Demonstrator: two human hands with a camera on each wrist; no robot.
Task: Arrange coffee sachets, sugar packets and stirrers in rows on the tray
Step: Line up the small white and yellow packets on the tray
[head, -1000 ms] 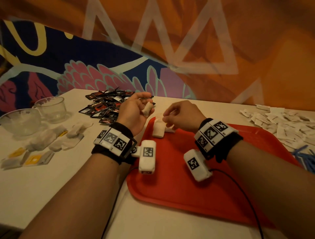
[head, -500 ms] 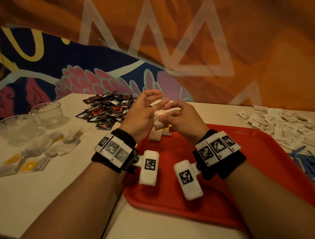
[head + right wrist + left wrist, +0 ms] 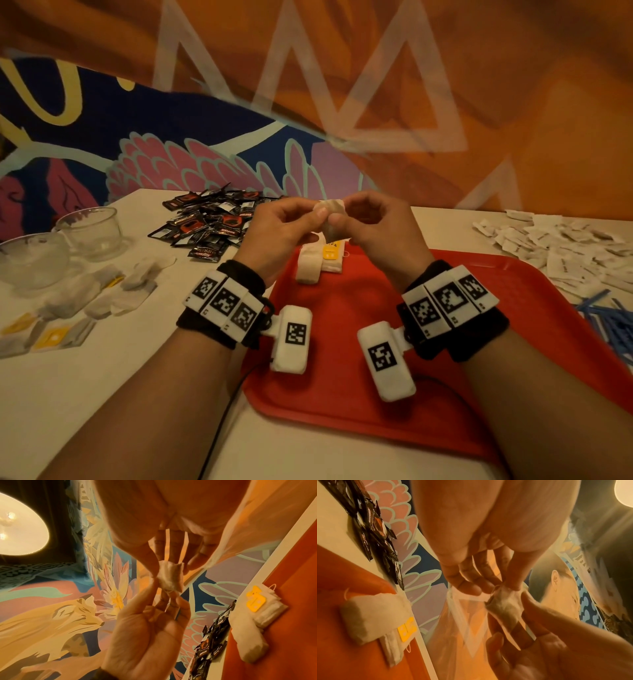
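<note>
**Both hands pinching one tea bag above the tray's far edge**

Left hand (image 3: 274,233) and right hand (image 3: 376,229) are both gripping a single tea bag (image 3: 330,214) by fingertips — it is hanging in the air over the far left corner of the red tray (image 3: 513,308). Two more tea bags (image 3: 318,262) are lying side by side on the tray's far left corner, one with a yellow tag. Black coffee sachets (image 3: 212,222) are lying heaped on the table beyond the tray's left edge; white sugar packets (image 3: 565,246) and blue stirrers (image 3: 609,322) are lying off its right edge.
</note>
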